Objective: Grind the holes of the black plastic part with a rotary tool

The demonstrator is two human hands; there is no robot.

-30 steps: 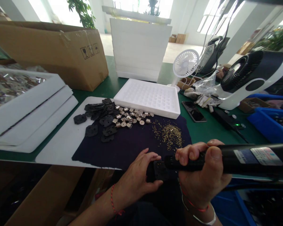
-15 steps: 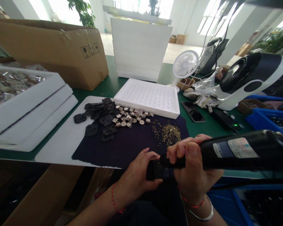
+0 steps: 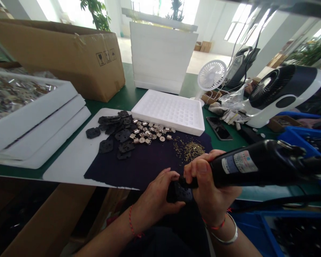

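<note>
My right hand [image 3: 211,185] is wrapped around a black electric screwdriver [image 3: 264,162] with a label on its side. Its tip points left and down at a black plate [image 3: 183,192] near the table's front edge. My left hand [image 3: 160,194] grips that plate by its edge, thumb below and fingers above, close to the tool's tip. Just beyond lie a heap of tiny brass-coloured screws [image 3: 192,150], several small silver metal cylinders [image 3: 149,135] and a pile of black plates [image 3: 115,125], on and beside a dark cloth [image 3: 149,164].
A white foam tray [image 3: 171,110] lies behind the parts. Stacked foam boxes with metal pieces [image 3: 42,121] and a cardboard carton [image 3: 96,67] stand left. A phone [image 3: 219,128], a small white fan [image 3: 212,75], a larger fan [image 3: 280,89] and blue bins [image 3: 305,132] are right.
The screwdriver and my right hand have shifted left, and the tool's rear end now shows more. My left hand stays on the black plate. The view has moved slightly.
</note>
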